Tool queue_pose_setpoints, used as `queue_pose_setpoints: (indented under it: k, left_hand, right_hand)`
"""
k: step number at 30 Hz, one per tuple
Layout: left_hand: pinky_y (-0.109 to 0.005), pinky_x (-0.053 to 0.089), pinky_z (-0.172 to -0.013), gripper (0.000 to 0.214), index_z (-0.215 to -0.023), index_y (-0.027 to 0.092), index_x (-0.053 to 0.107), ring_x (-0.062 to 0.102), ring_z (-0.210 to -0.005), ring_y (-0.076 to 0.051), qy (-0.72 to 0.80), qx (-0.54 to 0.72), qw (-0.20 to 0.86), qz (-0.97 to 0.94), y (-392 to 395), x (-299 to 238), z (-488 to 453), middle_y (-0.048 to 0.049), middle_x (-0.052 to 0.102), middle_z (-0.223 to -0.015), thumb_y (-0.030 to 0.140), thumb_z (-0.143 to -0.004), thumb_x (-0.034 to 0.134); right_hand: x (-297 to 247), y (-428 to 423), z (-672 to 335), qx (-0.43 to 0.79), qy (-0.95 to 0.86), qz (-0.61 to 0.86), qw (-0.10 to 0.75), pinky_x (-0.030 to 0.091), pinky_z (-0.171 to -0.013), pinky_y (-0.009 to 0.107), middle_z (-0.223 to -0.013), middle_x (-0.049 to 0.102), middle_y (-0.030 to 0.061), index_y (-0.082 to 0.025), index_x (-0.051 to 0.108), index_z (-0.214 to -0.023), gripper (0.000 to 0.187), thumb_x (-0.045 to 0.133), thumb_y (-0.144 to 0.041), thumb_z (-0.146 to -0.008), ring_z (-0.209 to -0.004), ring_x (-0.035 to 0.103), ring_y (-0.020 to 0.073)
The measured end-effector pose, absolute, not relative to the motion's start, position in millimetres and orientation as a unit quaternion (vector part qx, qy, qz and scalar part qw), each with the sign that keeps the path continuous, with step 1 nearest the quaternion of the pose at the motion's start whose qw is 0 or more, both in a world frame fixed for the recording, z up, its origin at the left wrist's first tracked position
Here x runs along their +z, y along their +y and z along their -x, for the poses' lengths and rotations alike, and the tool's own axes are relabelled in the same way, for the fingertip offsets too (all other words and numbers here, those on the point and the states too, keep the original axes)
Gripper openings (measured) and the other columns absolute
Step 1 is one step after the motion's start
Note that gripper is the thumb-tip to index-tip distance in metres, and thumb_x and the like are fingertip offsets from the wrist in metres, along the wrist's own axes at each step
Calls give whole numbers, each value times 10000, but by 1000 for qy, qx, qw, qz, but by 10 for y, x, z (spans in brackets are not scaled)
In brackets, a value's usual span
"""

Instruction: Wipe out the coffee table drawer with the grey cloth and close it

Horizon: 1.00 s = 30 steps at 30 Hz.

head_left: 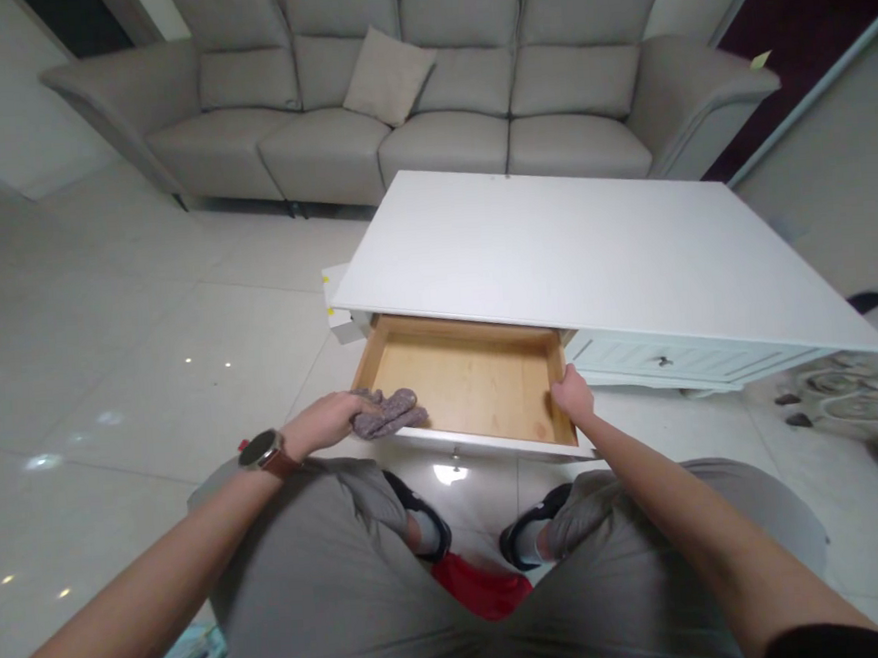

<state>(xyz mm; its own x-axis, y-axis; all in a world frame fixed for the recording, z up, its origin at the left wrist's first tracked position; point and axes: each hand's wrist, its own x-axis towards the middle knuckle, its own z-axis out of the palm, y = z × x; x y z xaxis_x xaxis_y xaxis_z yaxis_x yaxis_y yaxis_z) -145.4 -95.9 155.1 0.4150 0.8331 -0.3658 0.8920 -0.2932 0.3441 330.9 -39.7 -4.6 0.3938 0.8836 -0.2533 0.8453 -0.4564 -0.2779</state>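
Note:
A wooden drawer stands pulled out from a white coffee table. My left hand, with a watch on its wrist, is closed on a grey-purple cloth at the drawer's front left corner. My right hand grips the drawer's front right corner, fingers curled over the edge. The inside of the drawer shows bare wood.
A beige sofa with a cushion stands behind the table. A second shut drawer with a knob is to the right. Slippers and cords lie on the tiled floor at right. My knees and shoes are below the drawer.

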Motion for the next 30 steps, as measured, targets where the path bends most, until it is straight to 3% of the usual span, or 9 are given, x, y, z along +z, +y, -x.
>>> queue_pose_setpoints:
  k: [6, 9, 12, 15, 18, 22, 25, 30]
  left_hand:
    - [-349, 474, -985, 470, -1346, 430, 616, 646, -1191, -236, 438, 24, 215, -873, -1229, 1251, 483, -12, 687, -1343, 203, -946, 520]
    - [-387, 492, -982, 502, -1413, 364, 556, 621, -1223, -239, 379, 85, 198, -900, -1393, 1036, -367, -49, 635, -1414, 168, -958, 472]
    - [-446, 491, -983, 431, -1380, 274, 585, 608, -1205, -274, 349, 136, 174, -911, -1544, 833, -1189, -123, 631, -1390, 205, -976, 452]
    - [-483, 439, -1062, 407, -1357, 255, 598, 594, -1169, -274, 357, 171, 153, -906, -1644, 672, -1681, -125, 643, -1354, 224, -993, 420]
    - [-486, 407, -1102, 456, -1391, 282, 571, 574, -1174, -259, 366, 192, 150, -898, -1657, 565, -1696, -80, 633, -1369, 157, -973, 438]
    - [-424, 488, -982, 588, -1416, 283, 565, 598, -1115, -248, 397, 195, 201, -874, -1538, 512, -1204, -75, 667, -1274, 57, -878, 496]
    - [-374, 495, -980, 683, -1379, 264, 608, 610, -1119, -217, 433, 276, 288, -808, -1424, 569, -768, -64, 684, -1225, -23, -775, 466]
    - [-328, 511, -960, 449, -1201, 164, 697, 652, -1080, -215, 454, 518, 425, -587, -1369, 988, -306, -74, 725, -1147, 84, -791, 535]
  right_hand:
    - [-42, -337, -3356, 220, -537, 814, 41, 502, -908, 404, -1174, 651, 176, -172, 451, -1241, 305, 352, -317, -992, -1059, 654, 279]
    - [15, -297, -3458, 258, -562, 786, 26, 530, -857, 376, -1098, 679, 149, -176, 459, -1200, 271, 336, -338, -1022, -962, 669, 242]
    - [110, -313, -3621, 293, -593, 750, 0, 548, -799, 357, -1035, 701, 121, -186, 505, -1111, 247, 408, -394, -1019, -850, 673, 210]
    - [219, -374, -3810, 301, -632, 713, -32, 517, -878, 342, -1059, 710, 114, -192, 575, -1002, 205, 546, -392, -964, -962, 669, 224]
    - [296, -431, -3957, 308, -655, 687, -65, 495, -898, 323, -1040, 721, 113, -189, 631, -922, 241, 609, -429, -923, -1027, 655, 240]
    - [295, -455, -4003, 335, -651, 675, -95, 518, -694, 278, -866, 718, 94, -179, 647, -921, 340, 590, -514, -927, -810, 676, 203]
    - [250, -443, -3953, 353, -644, 672, -95, 478, -562, 223, -794, 694, 60, -182, 624, -913, 358, 571, -535, -941, -677, 653, 154]
    - [221, -439, -3902, 349, -651, 670, -74, 440, -552, 203, -811, 688, 50, -175, 573, -829, 327, 595, -478, -949, -670, 651, 130]
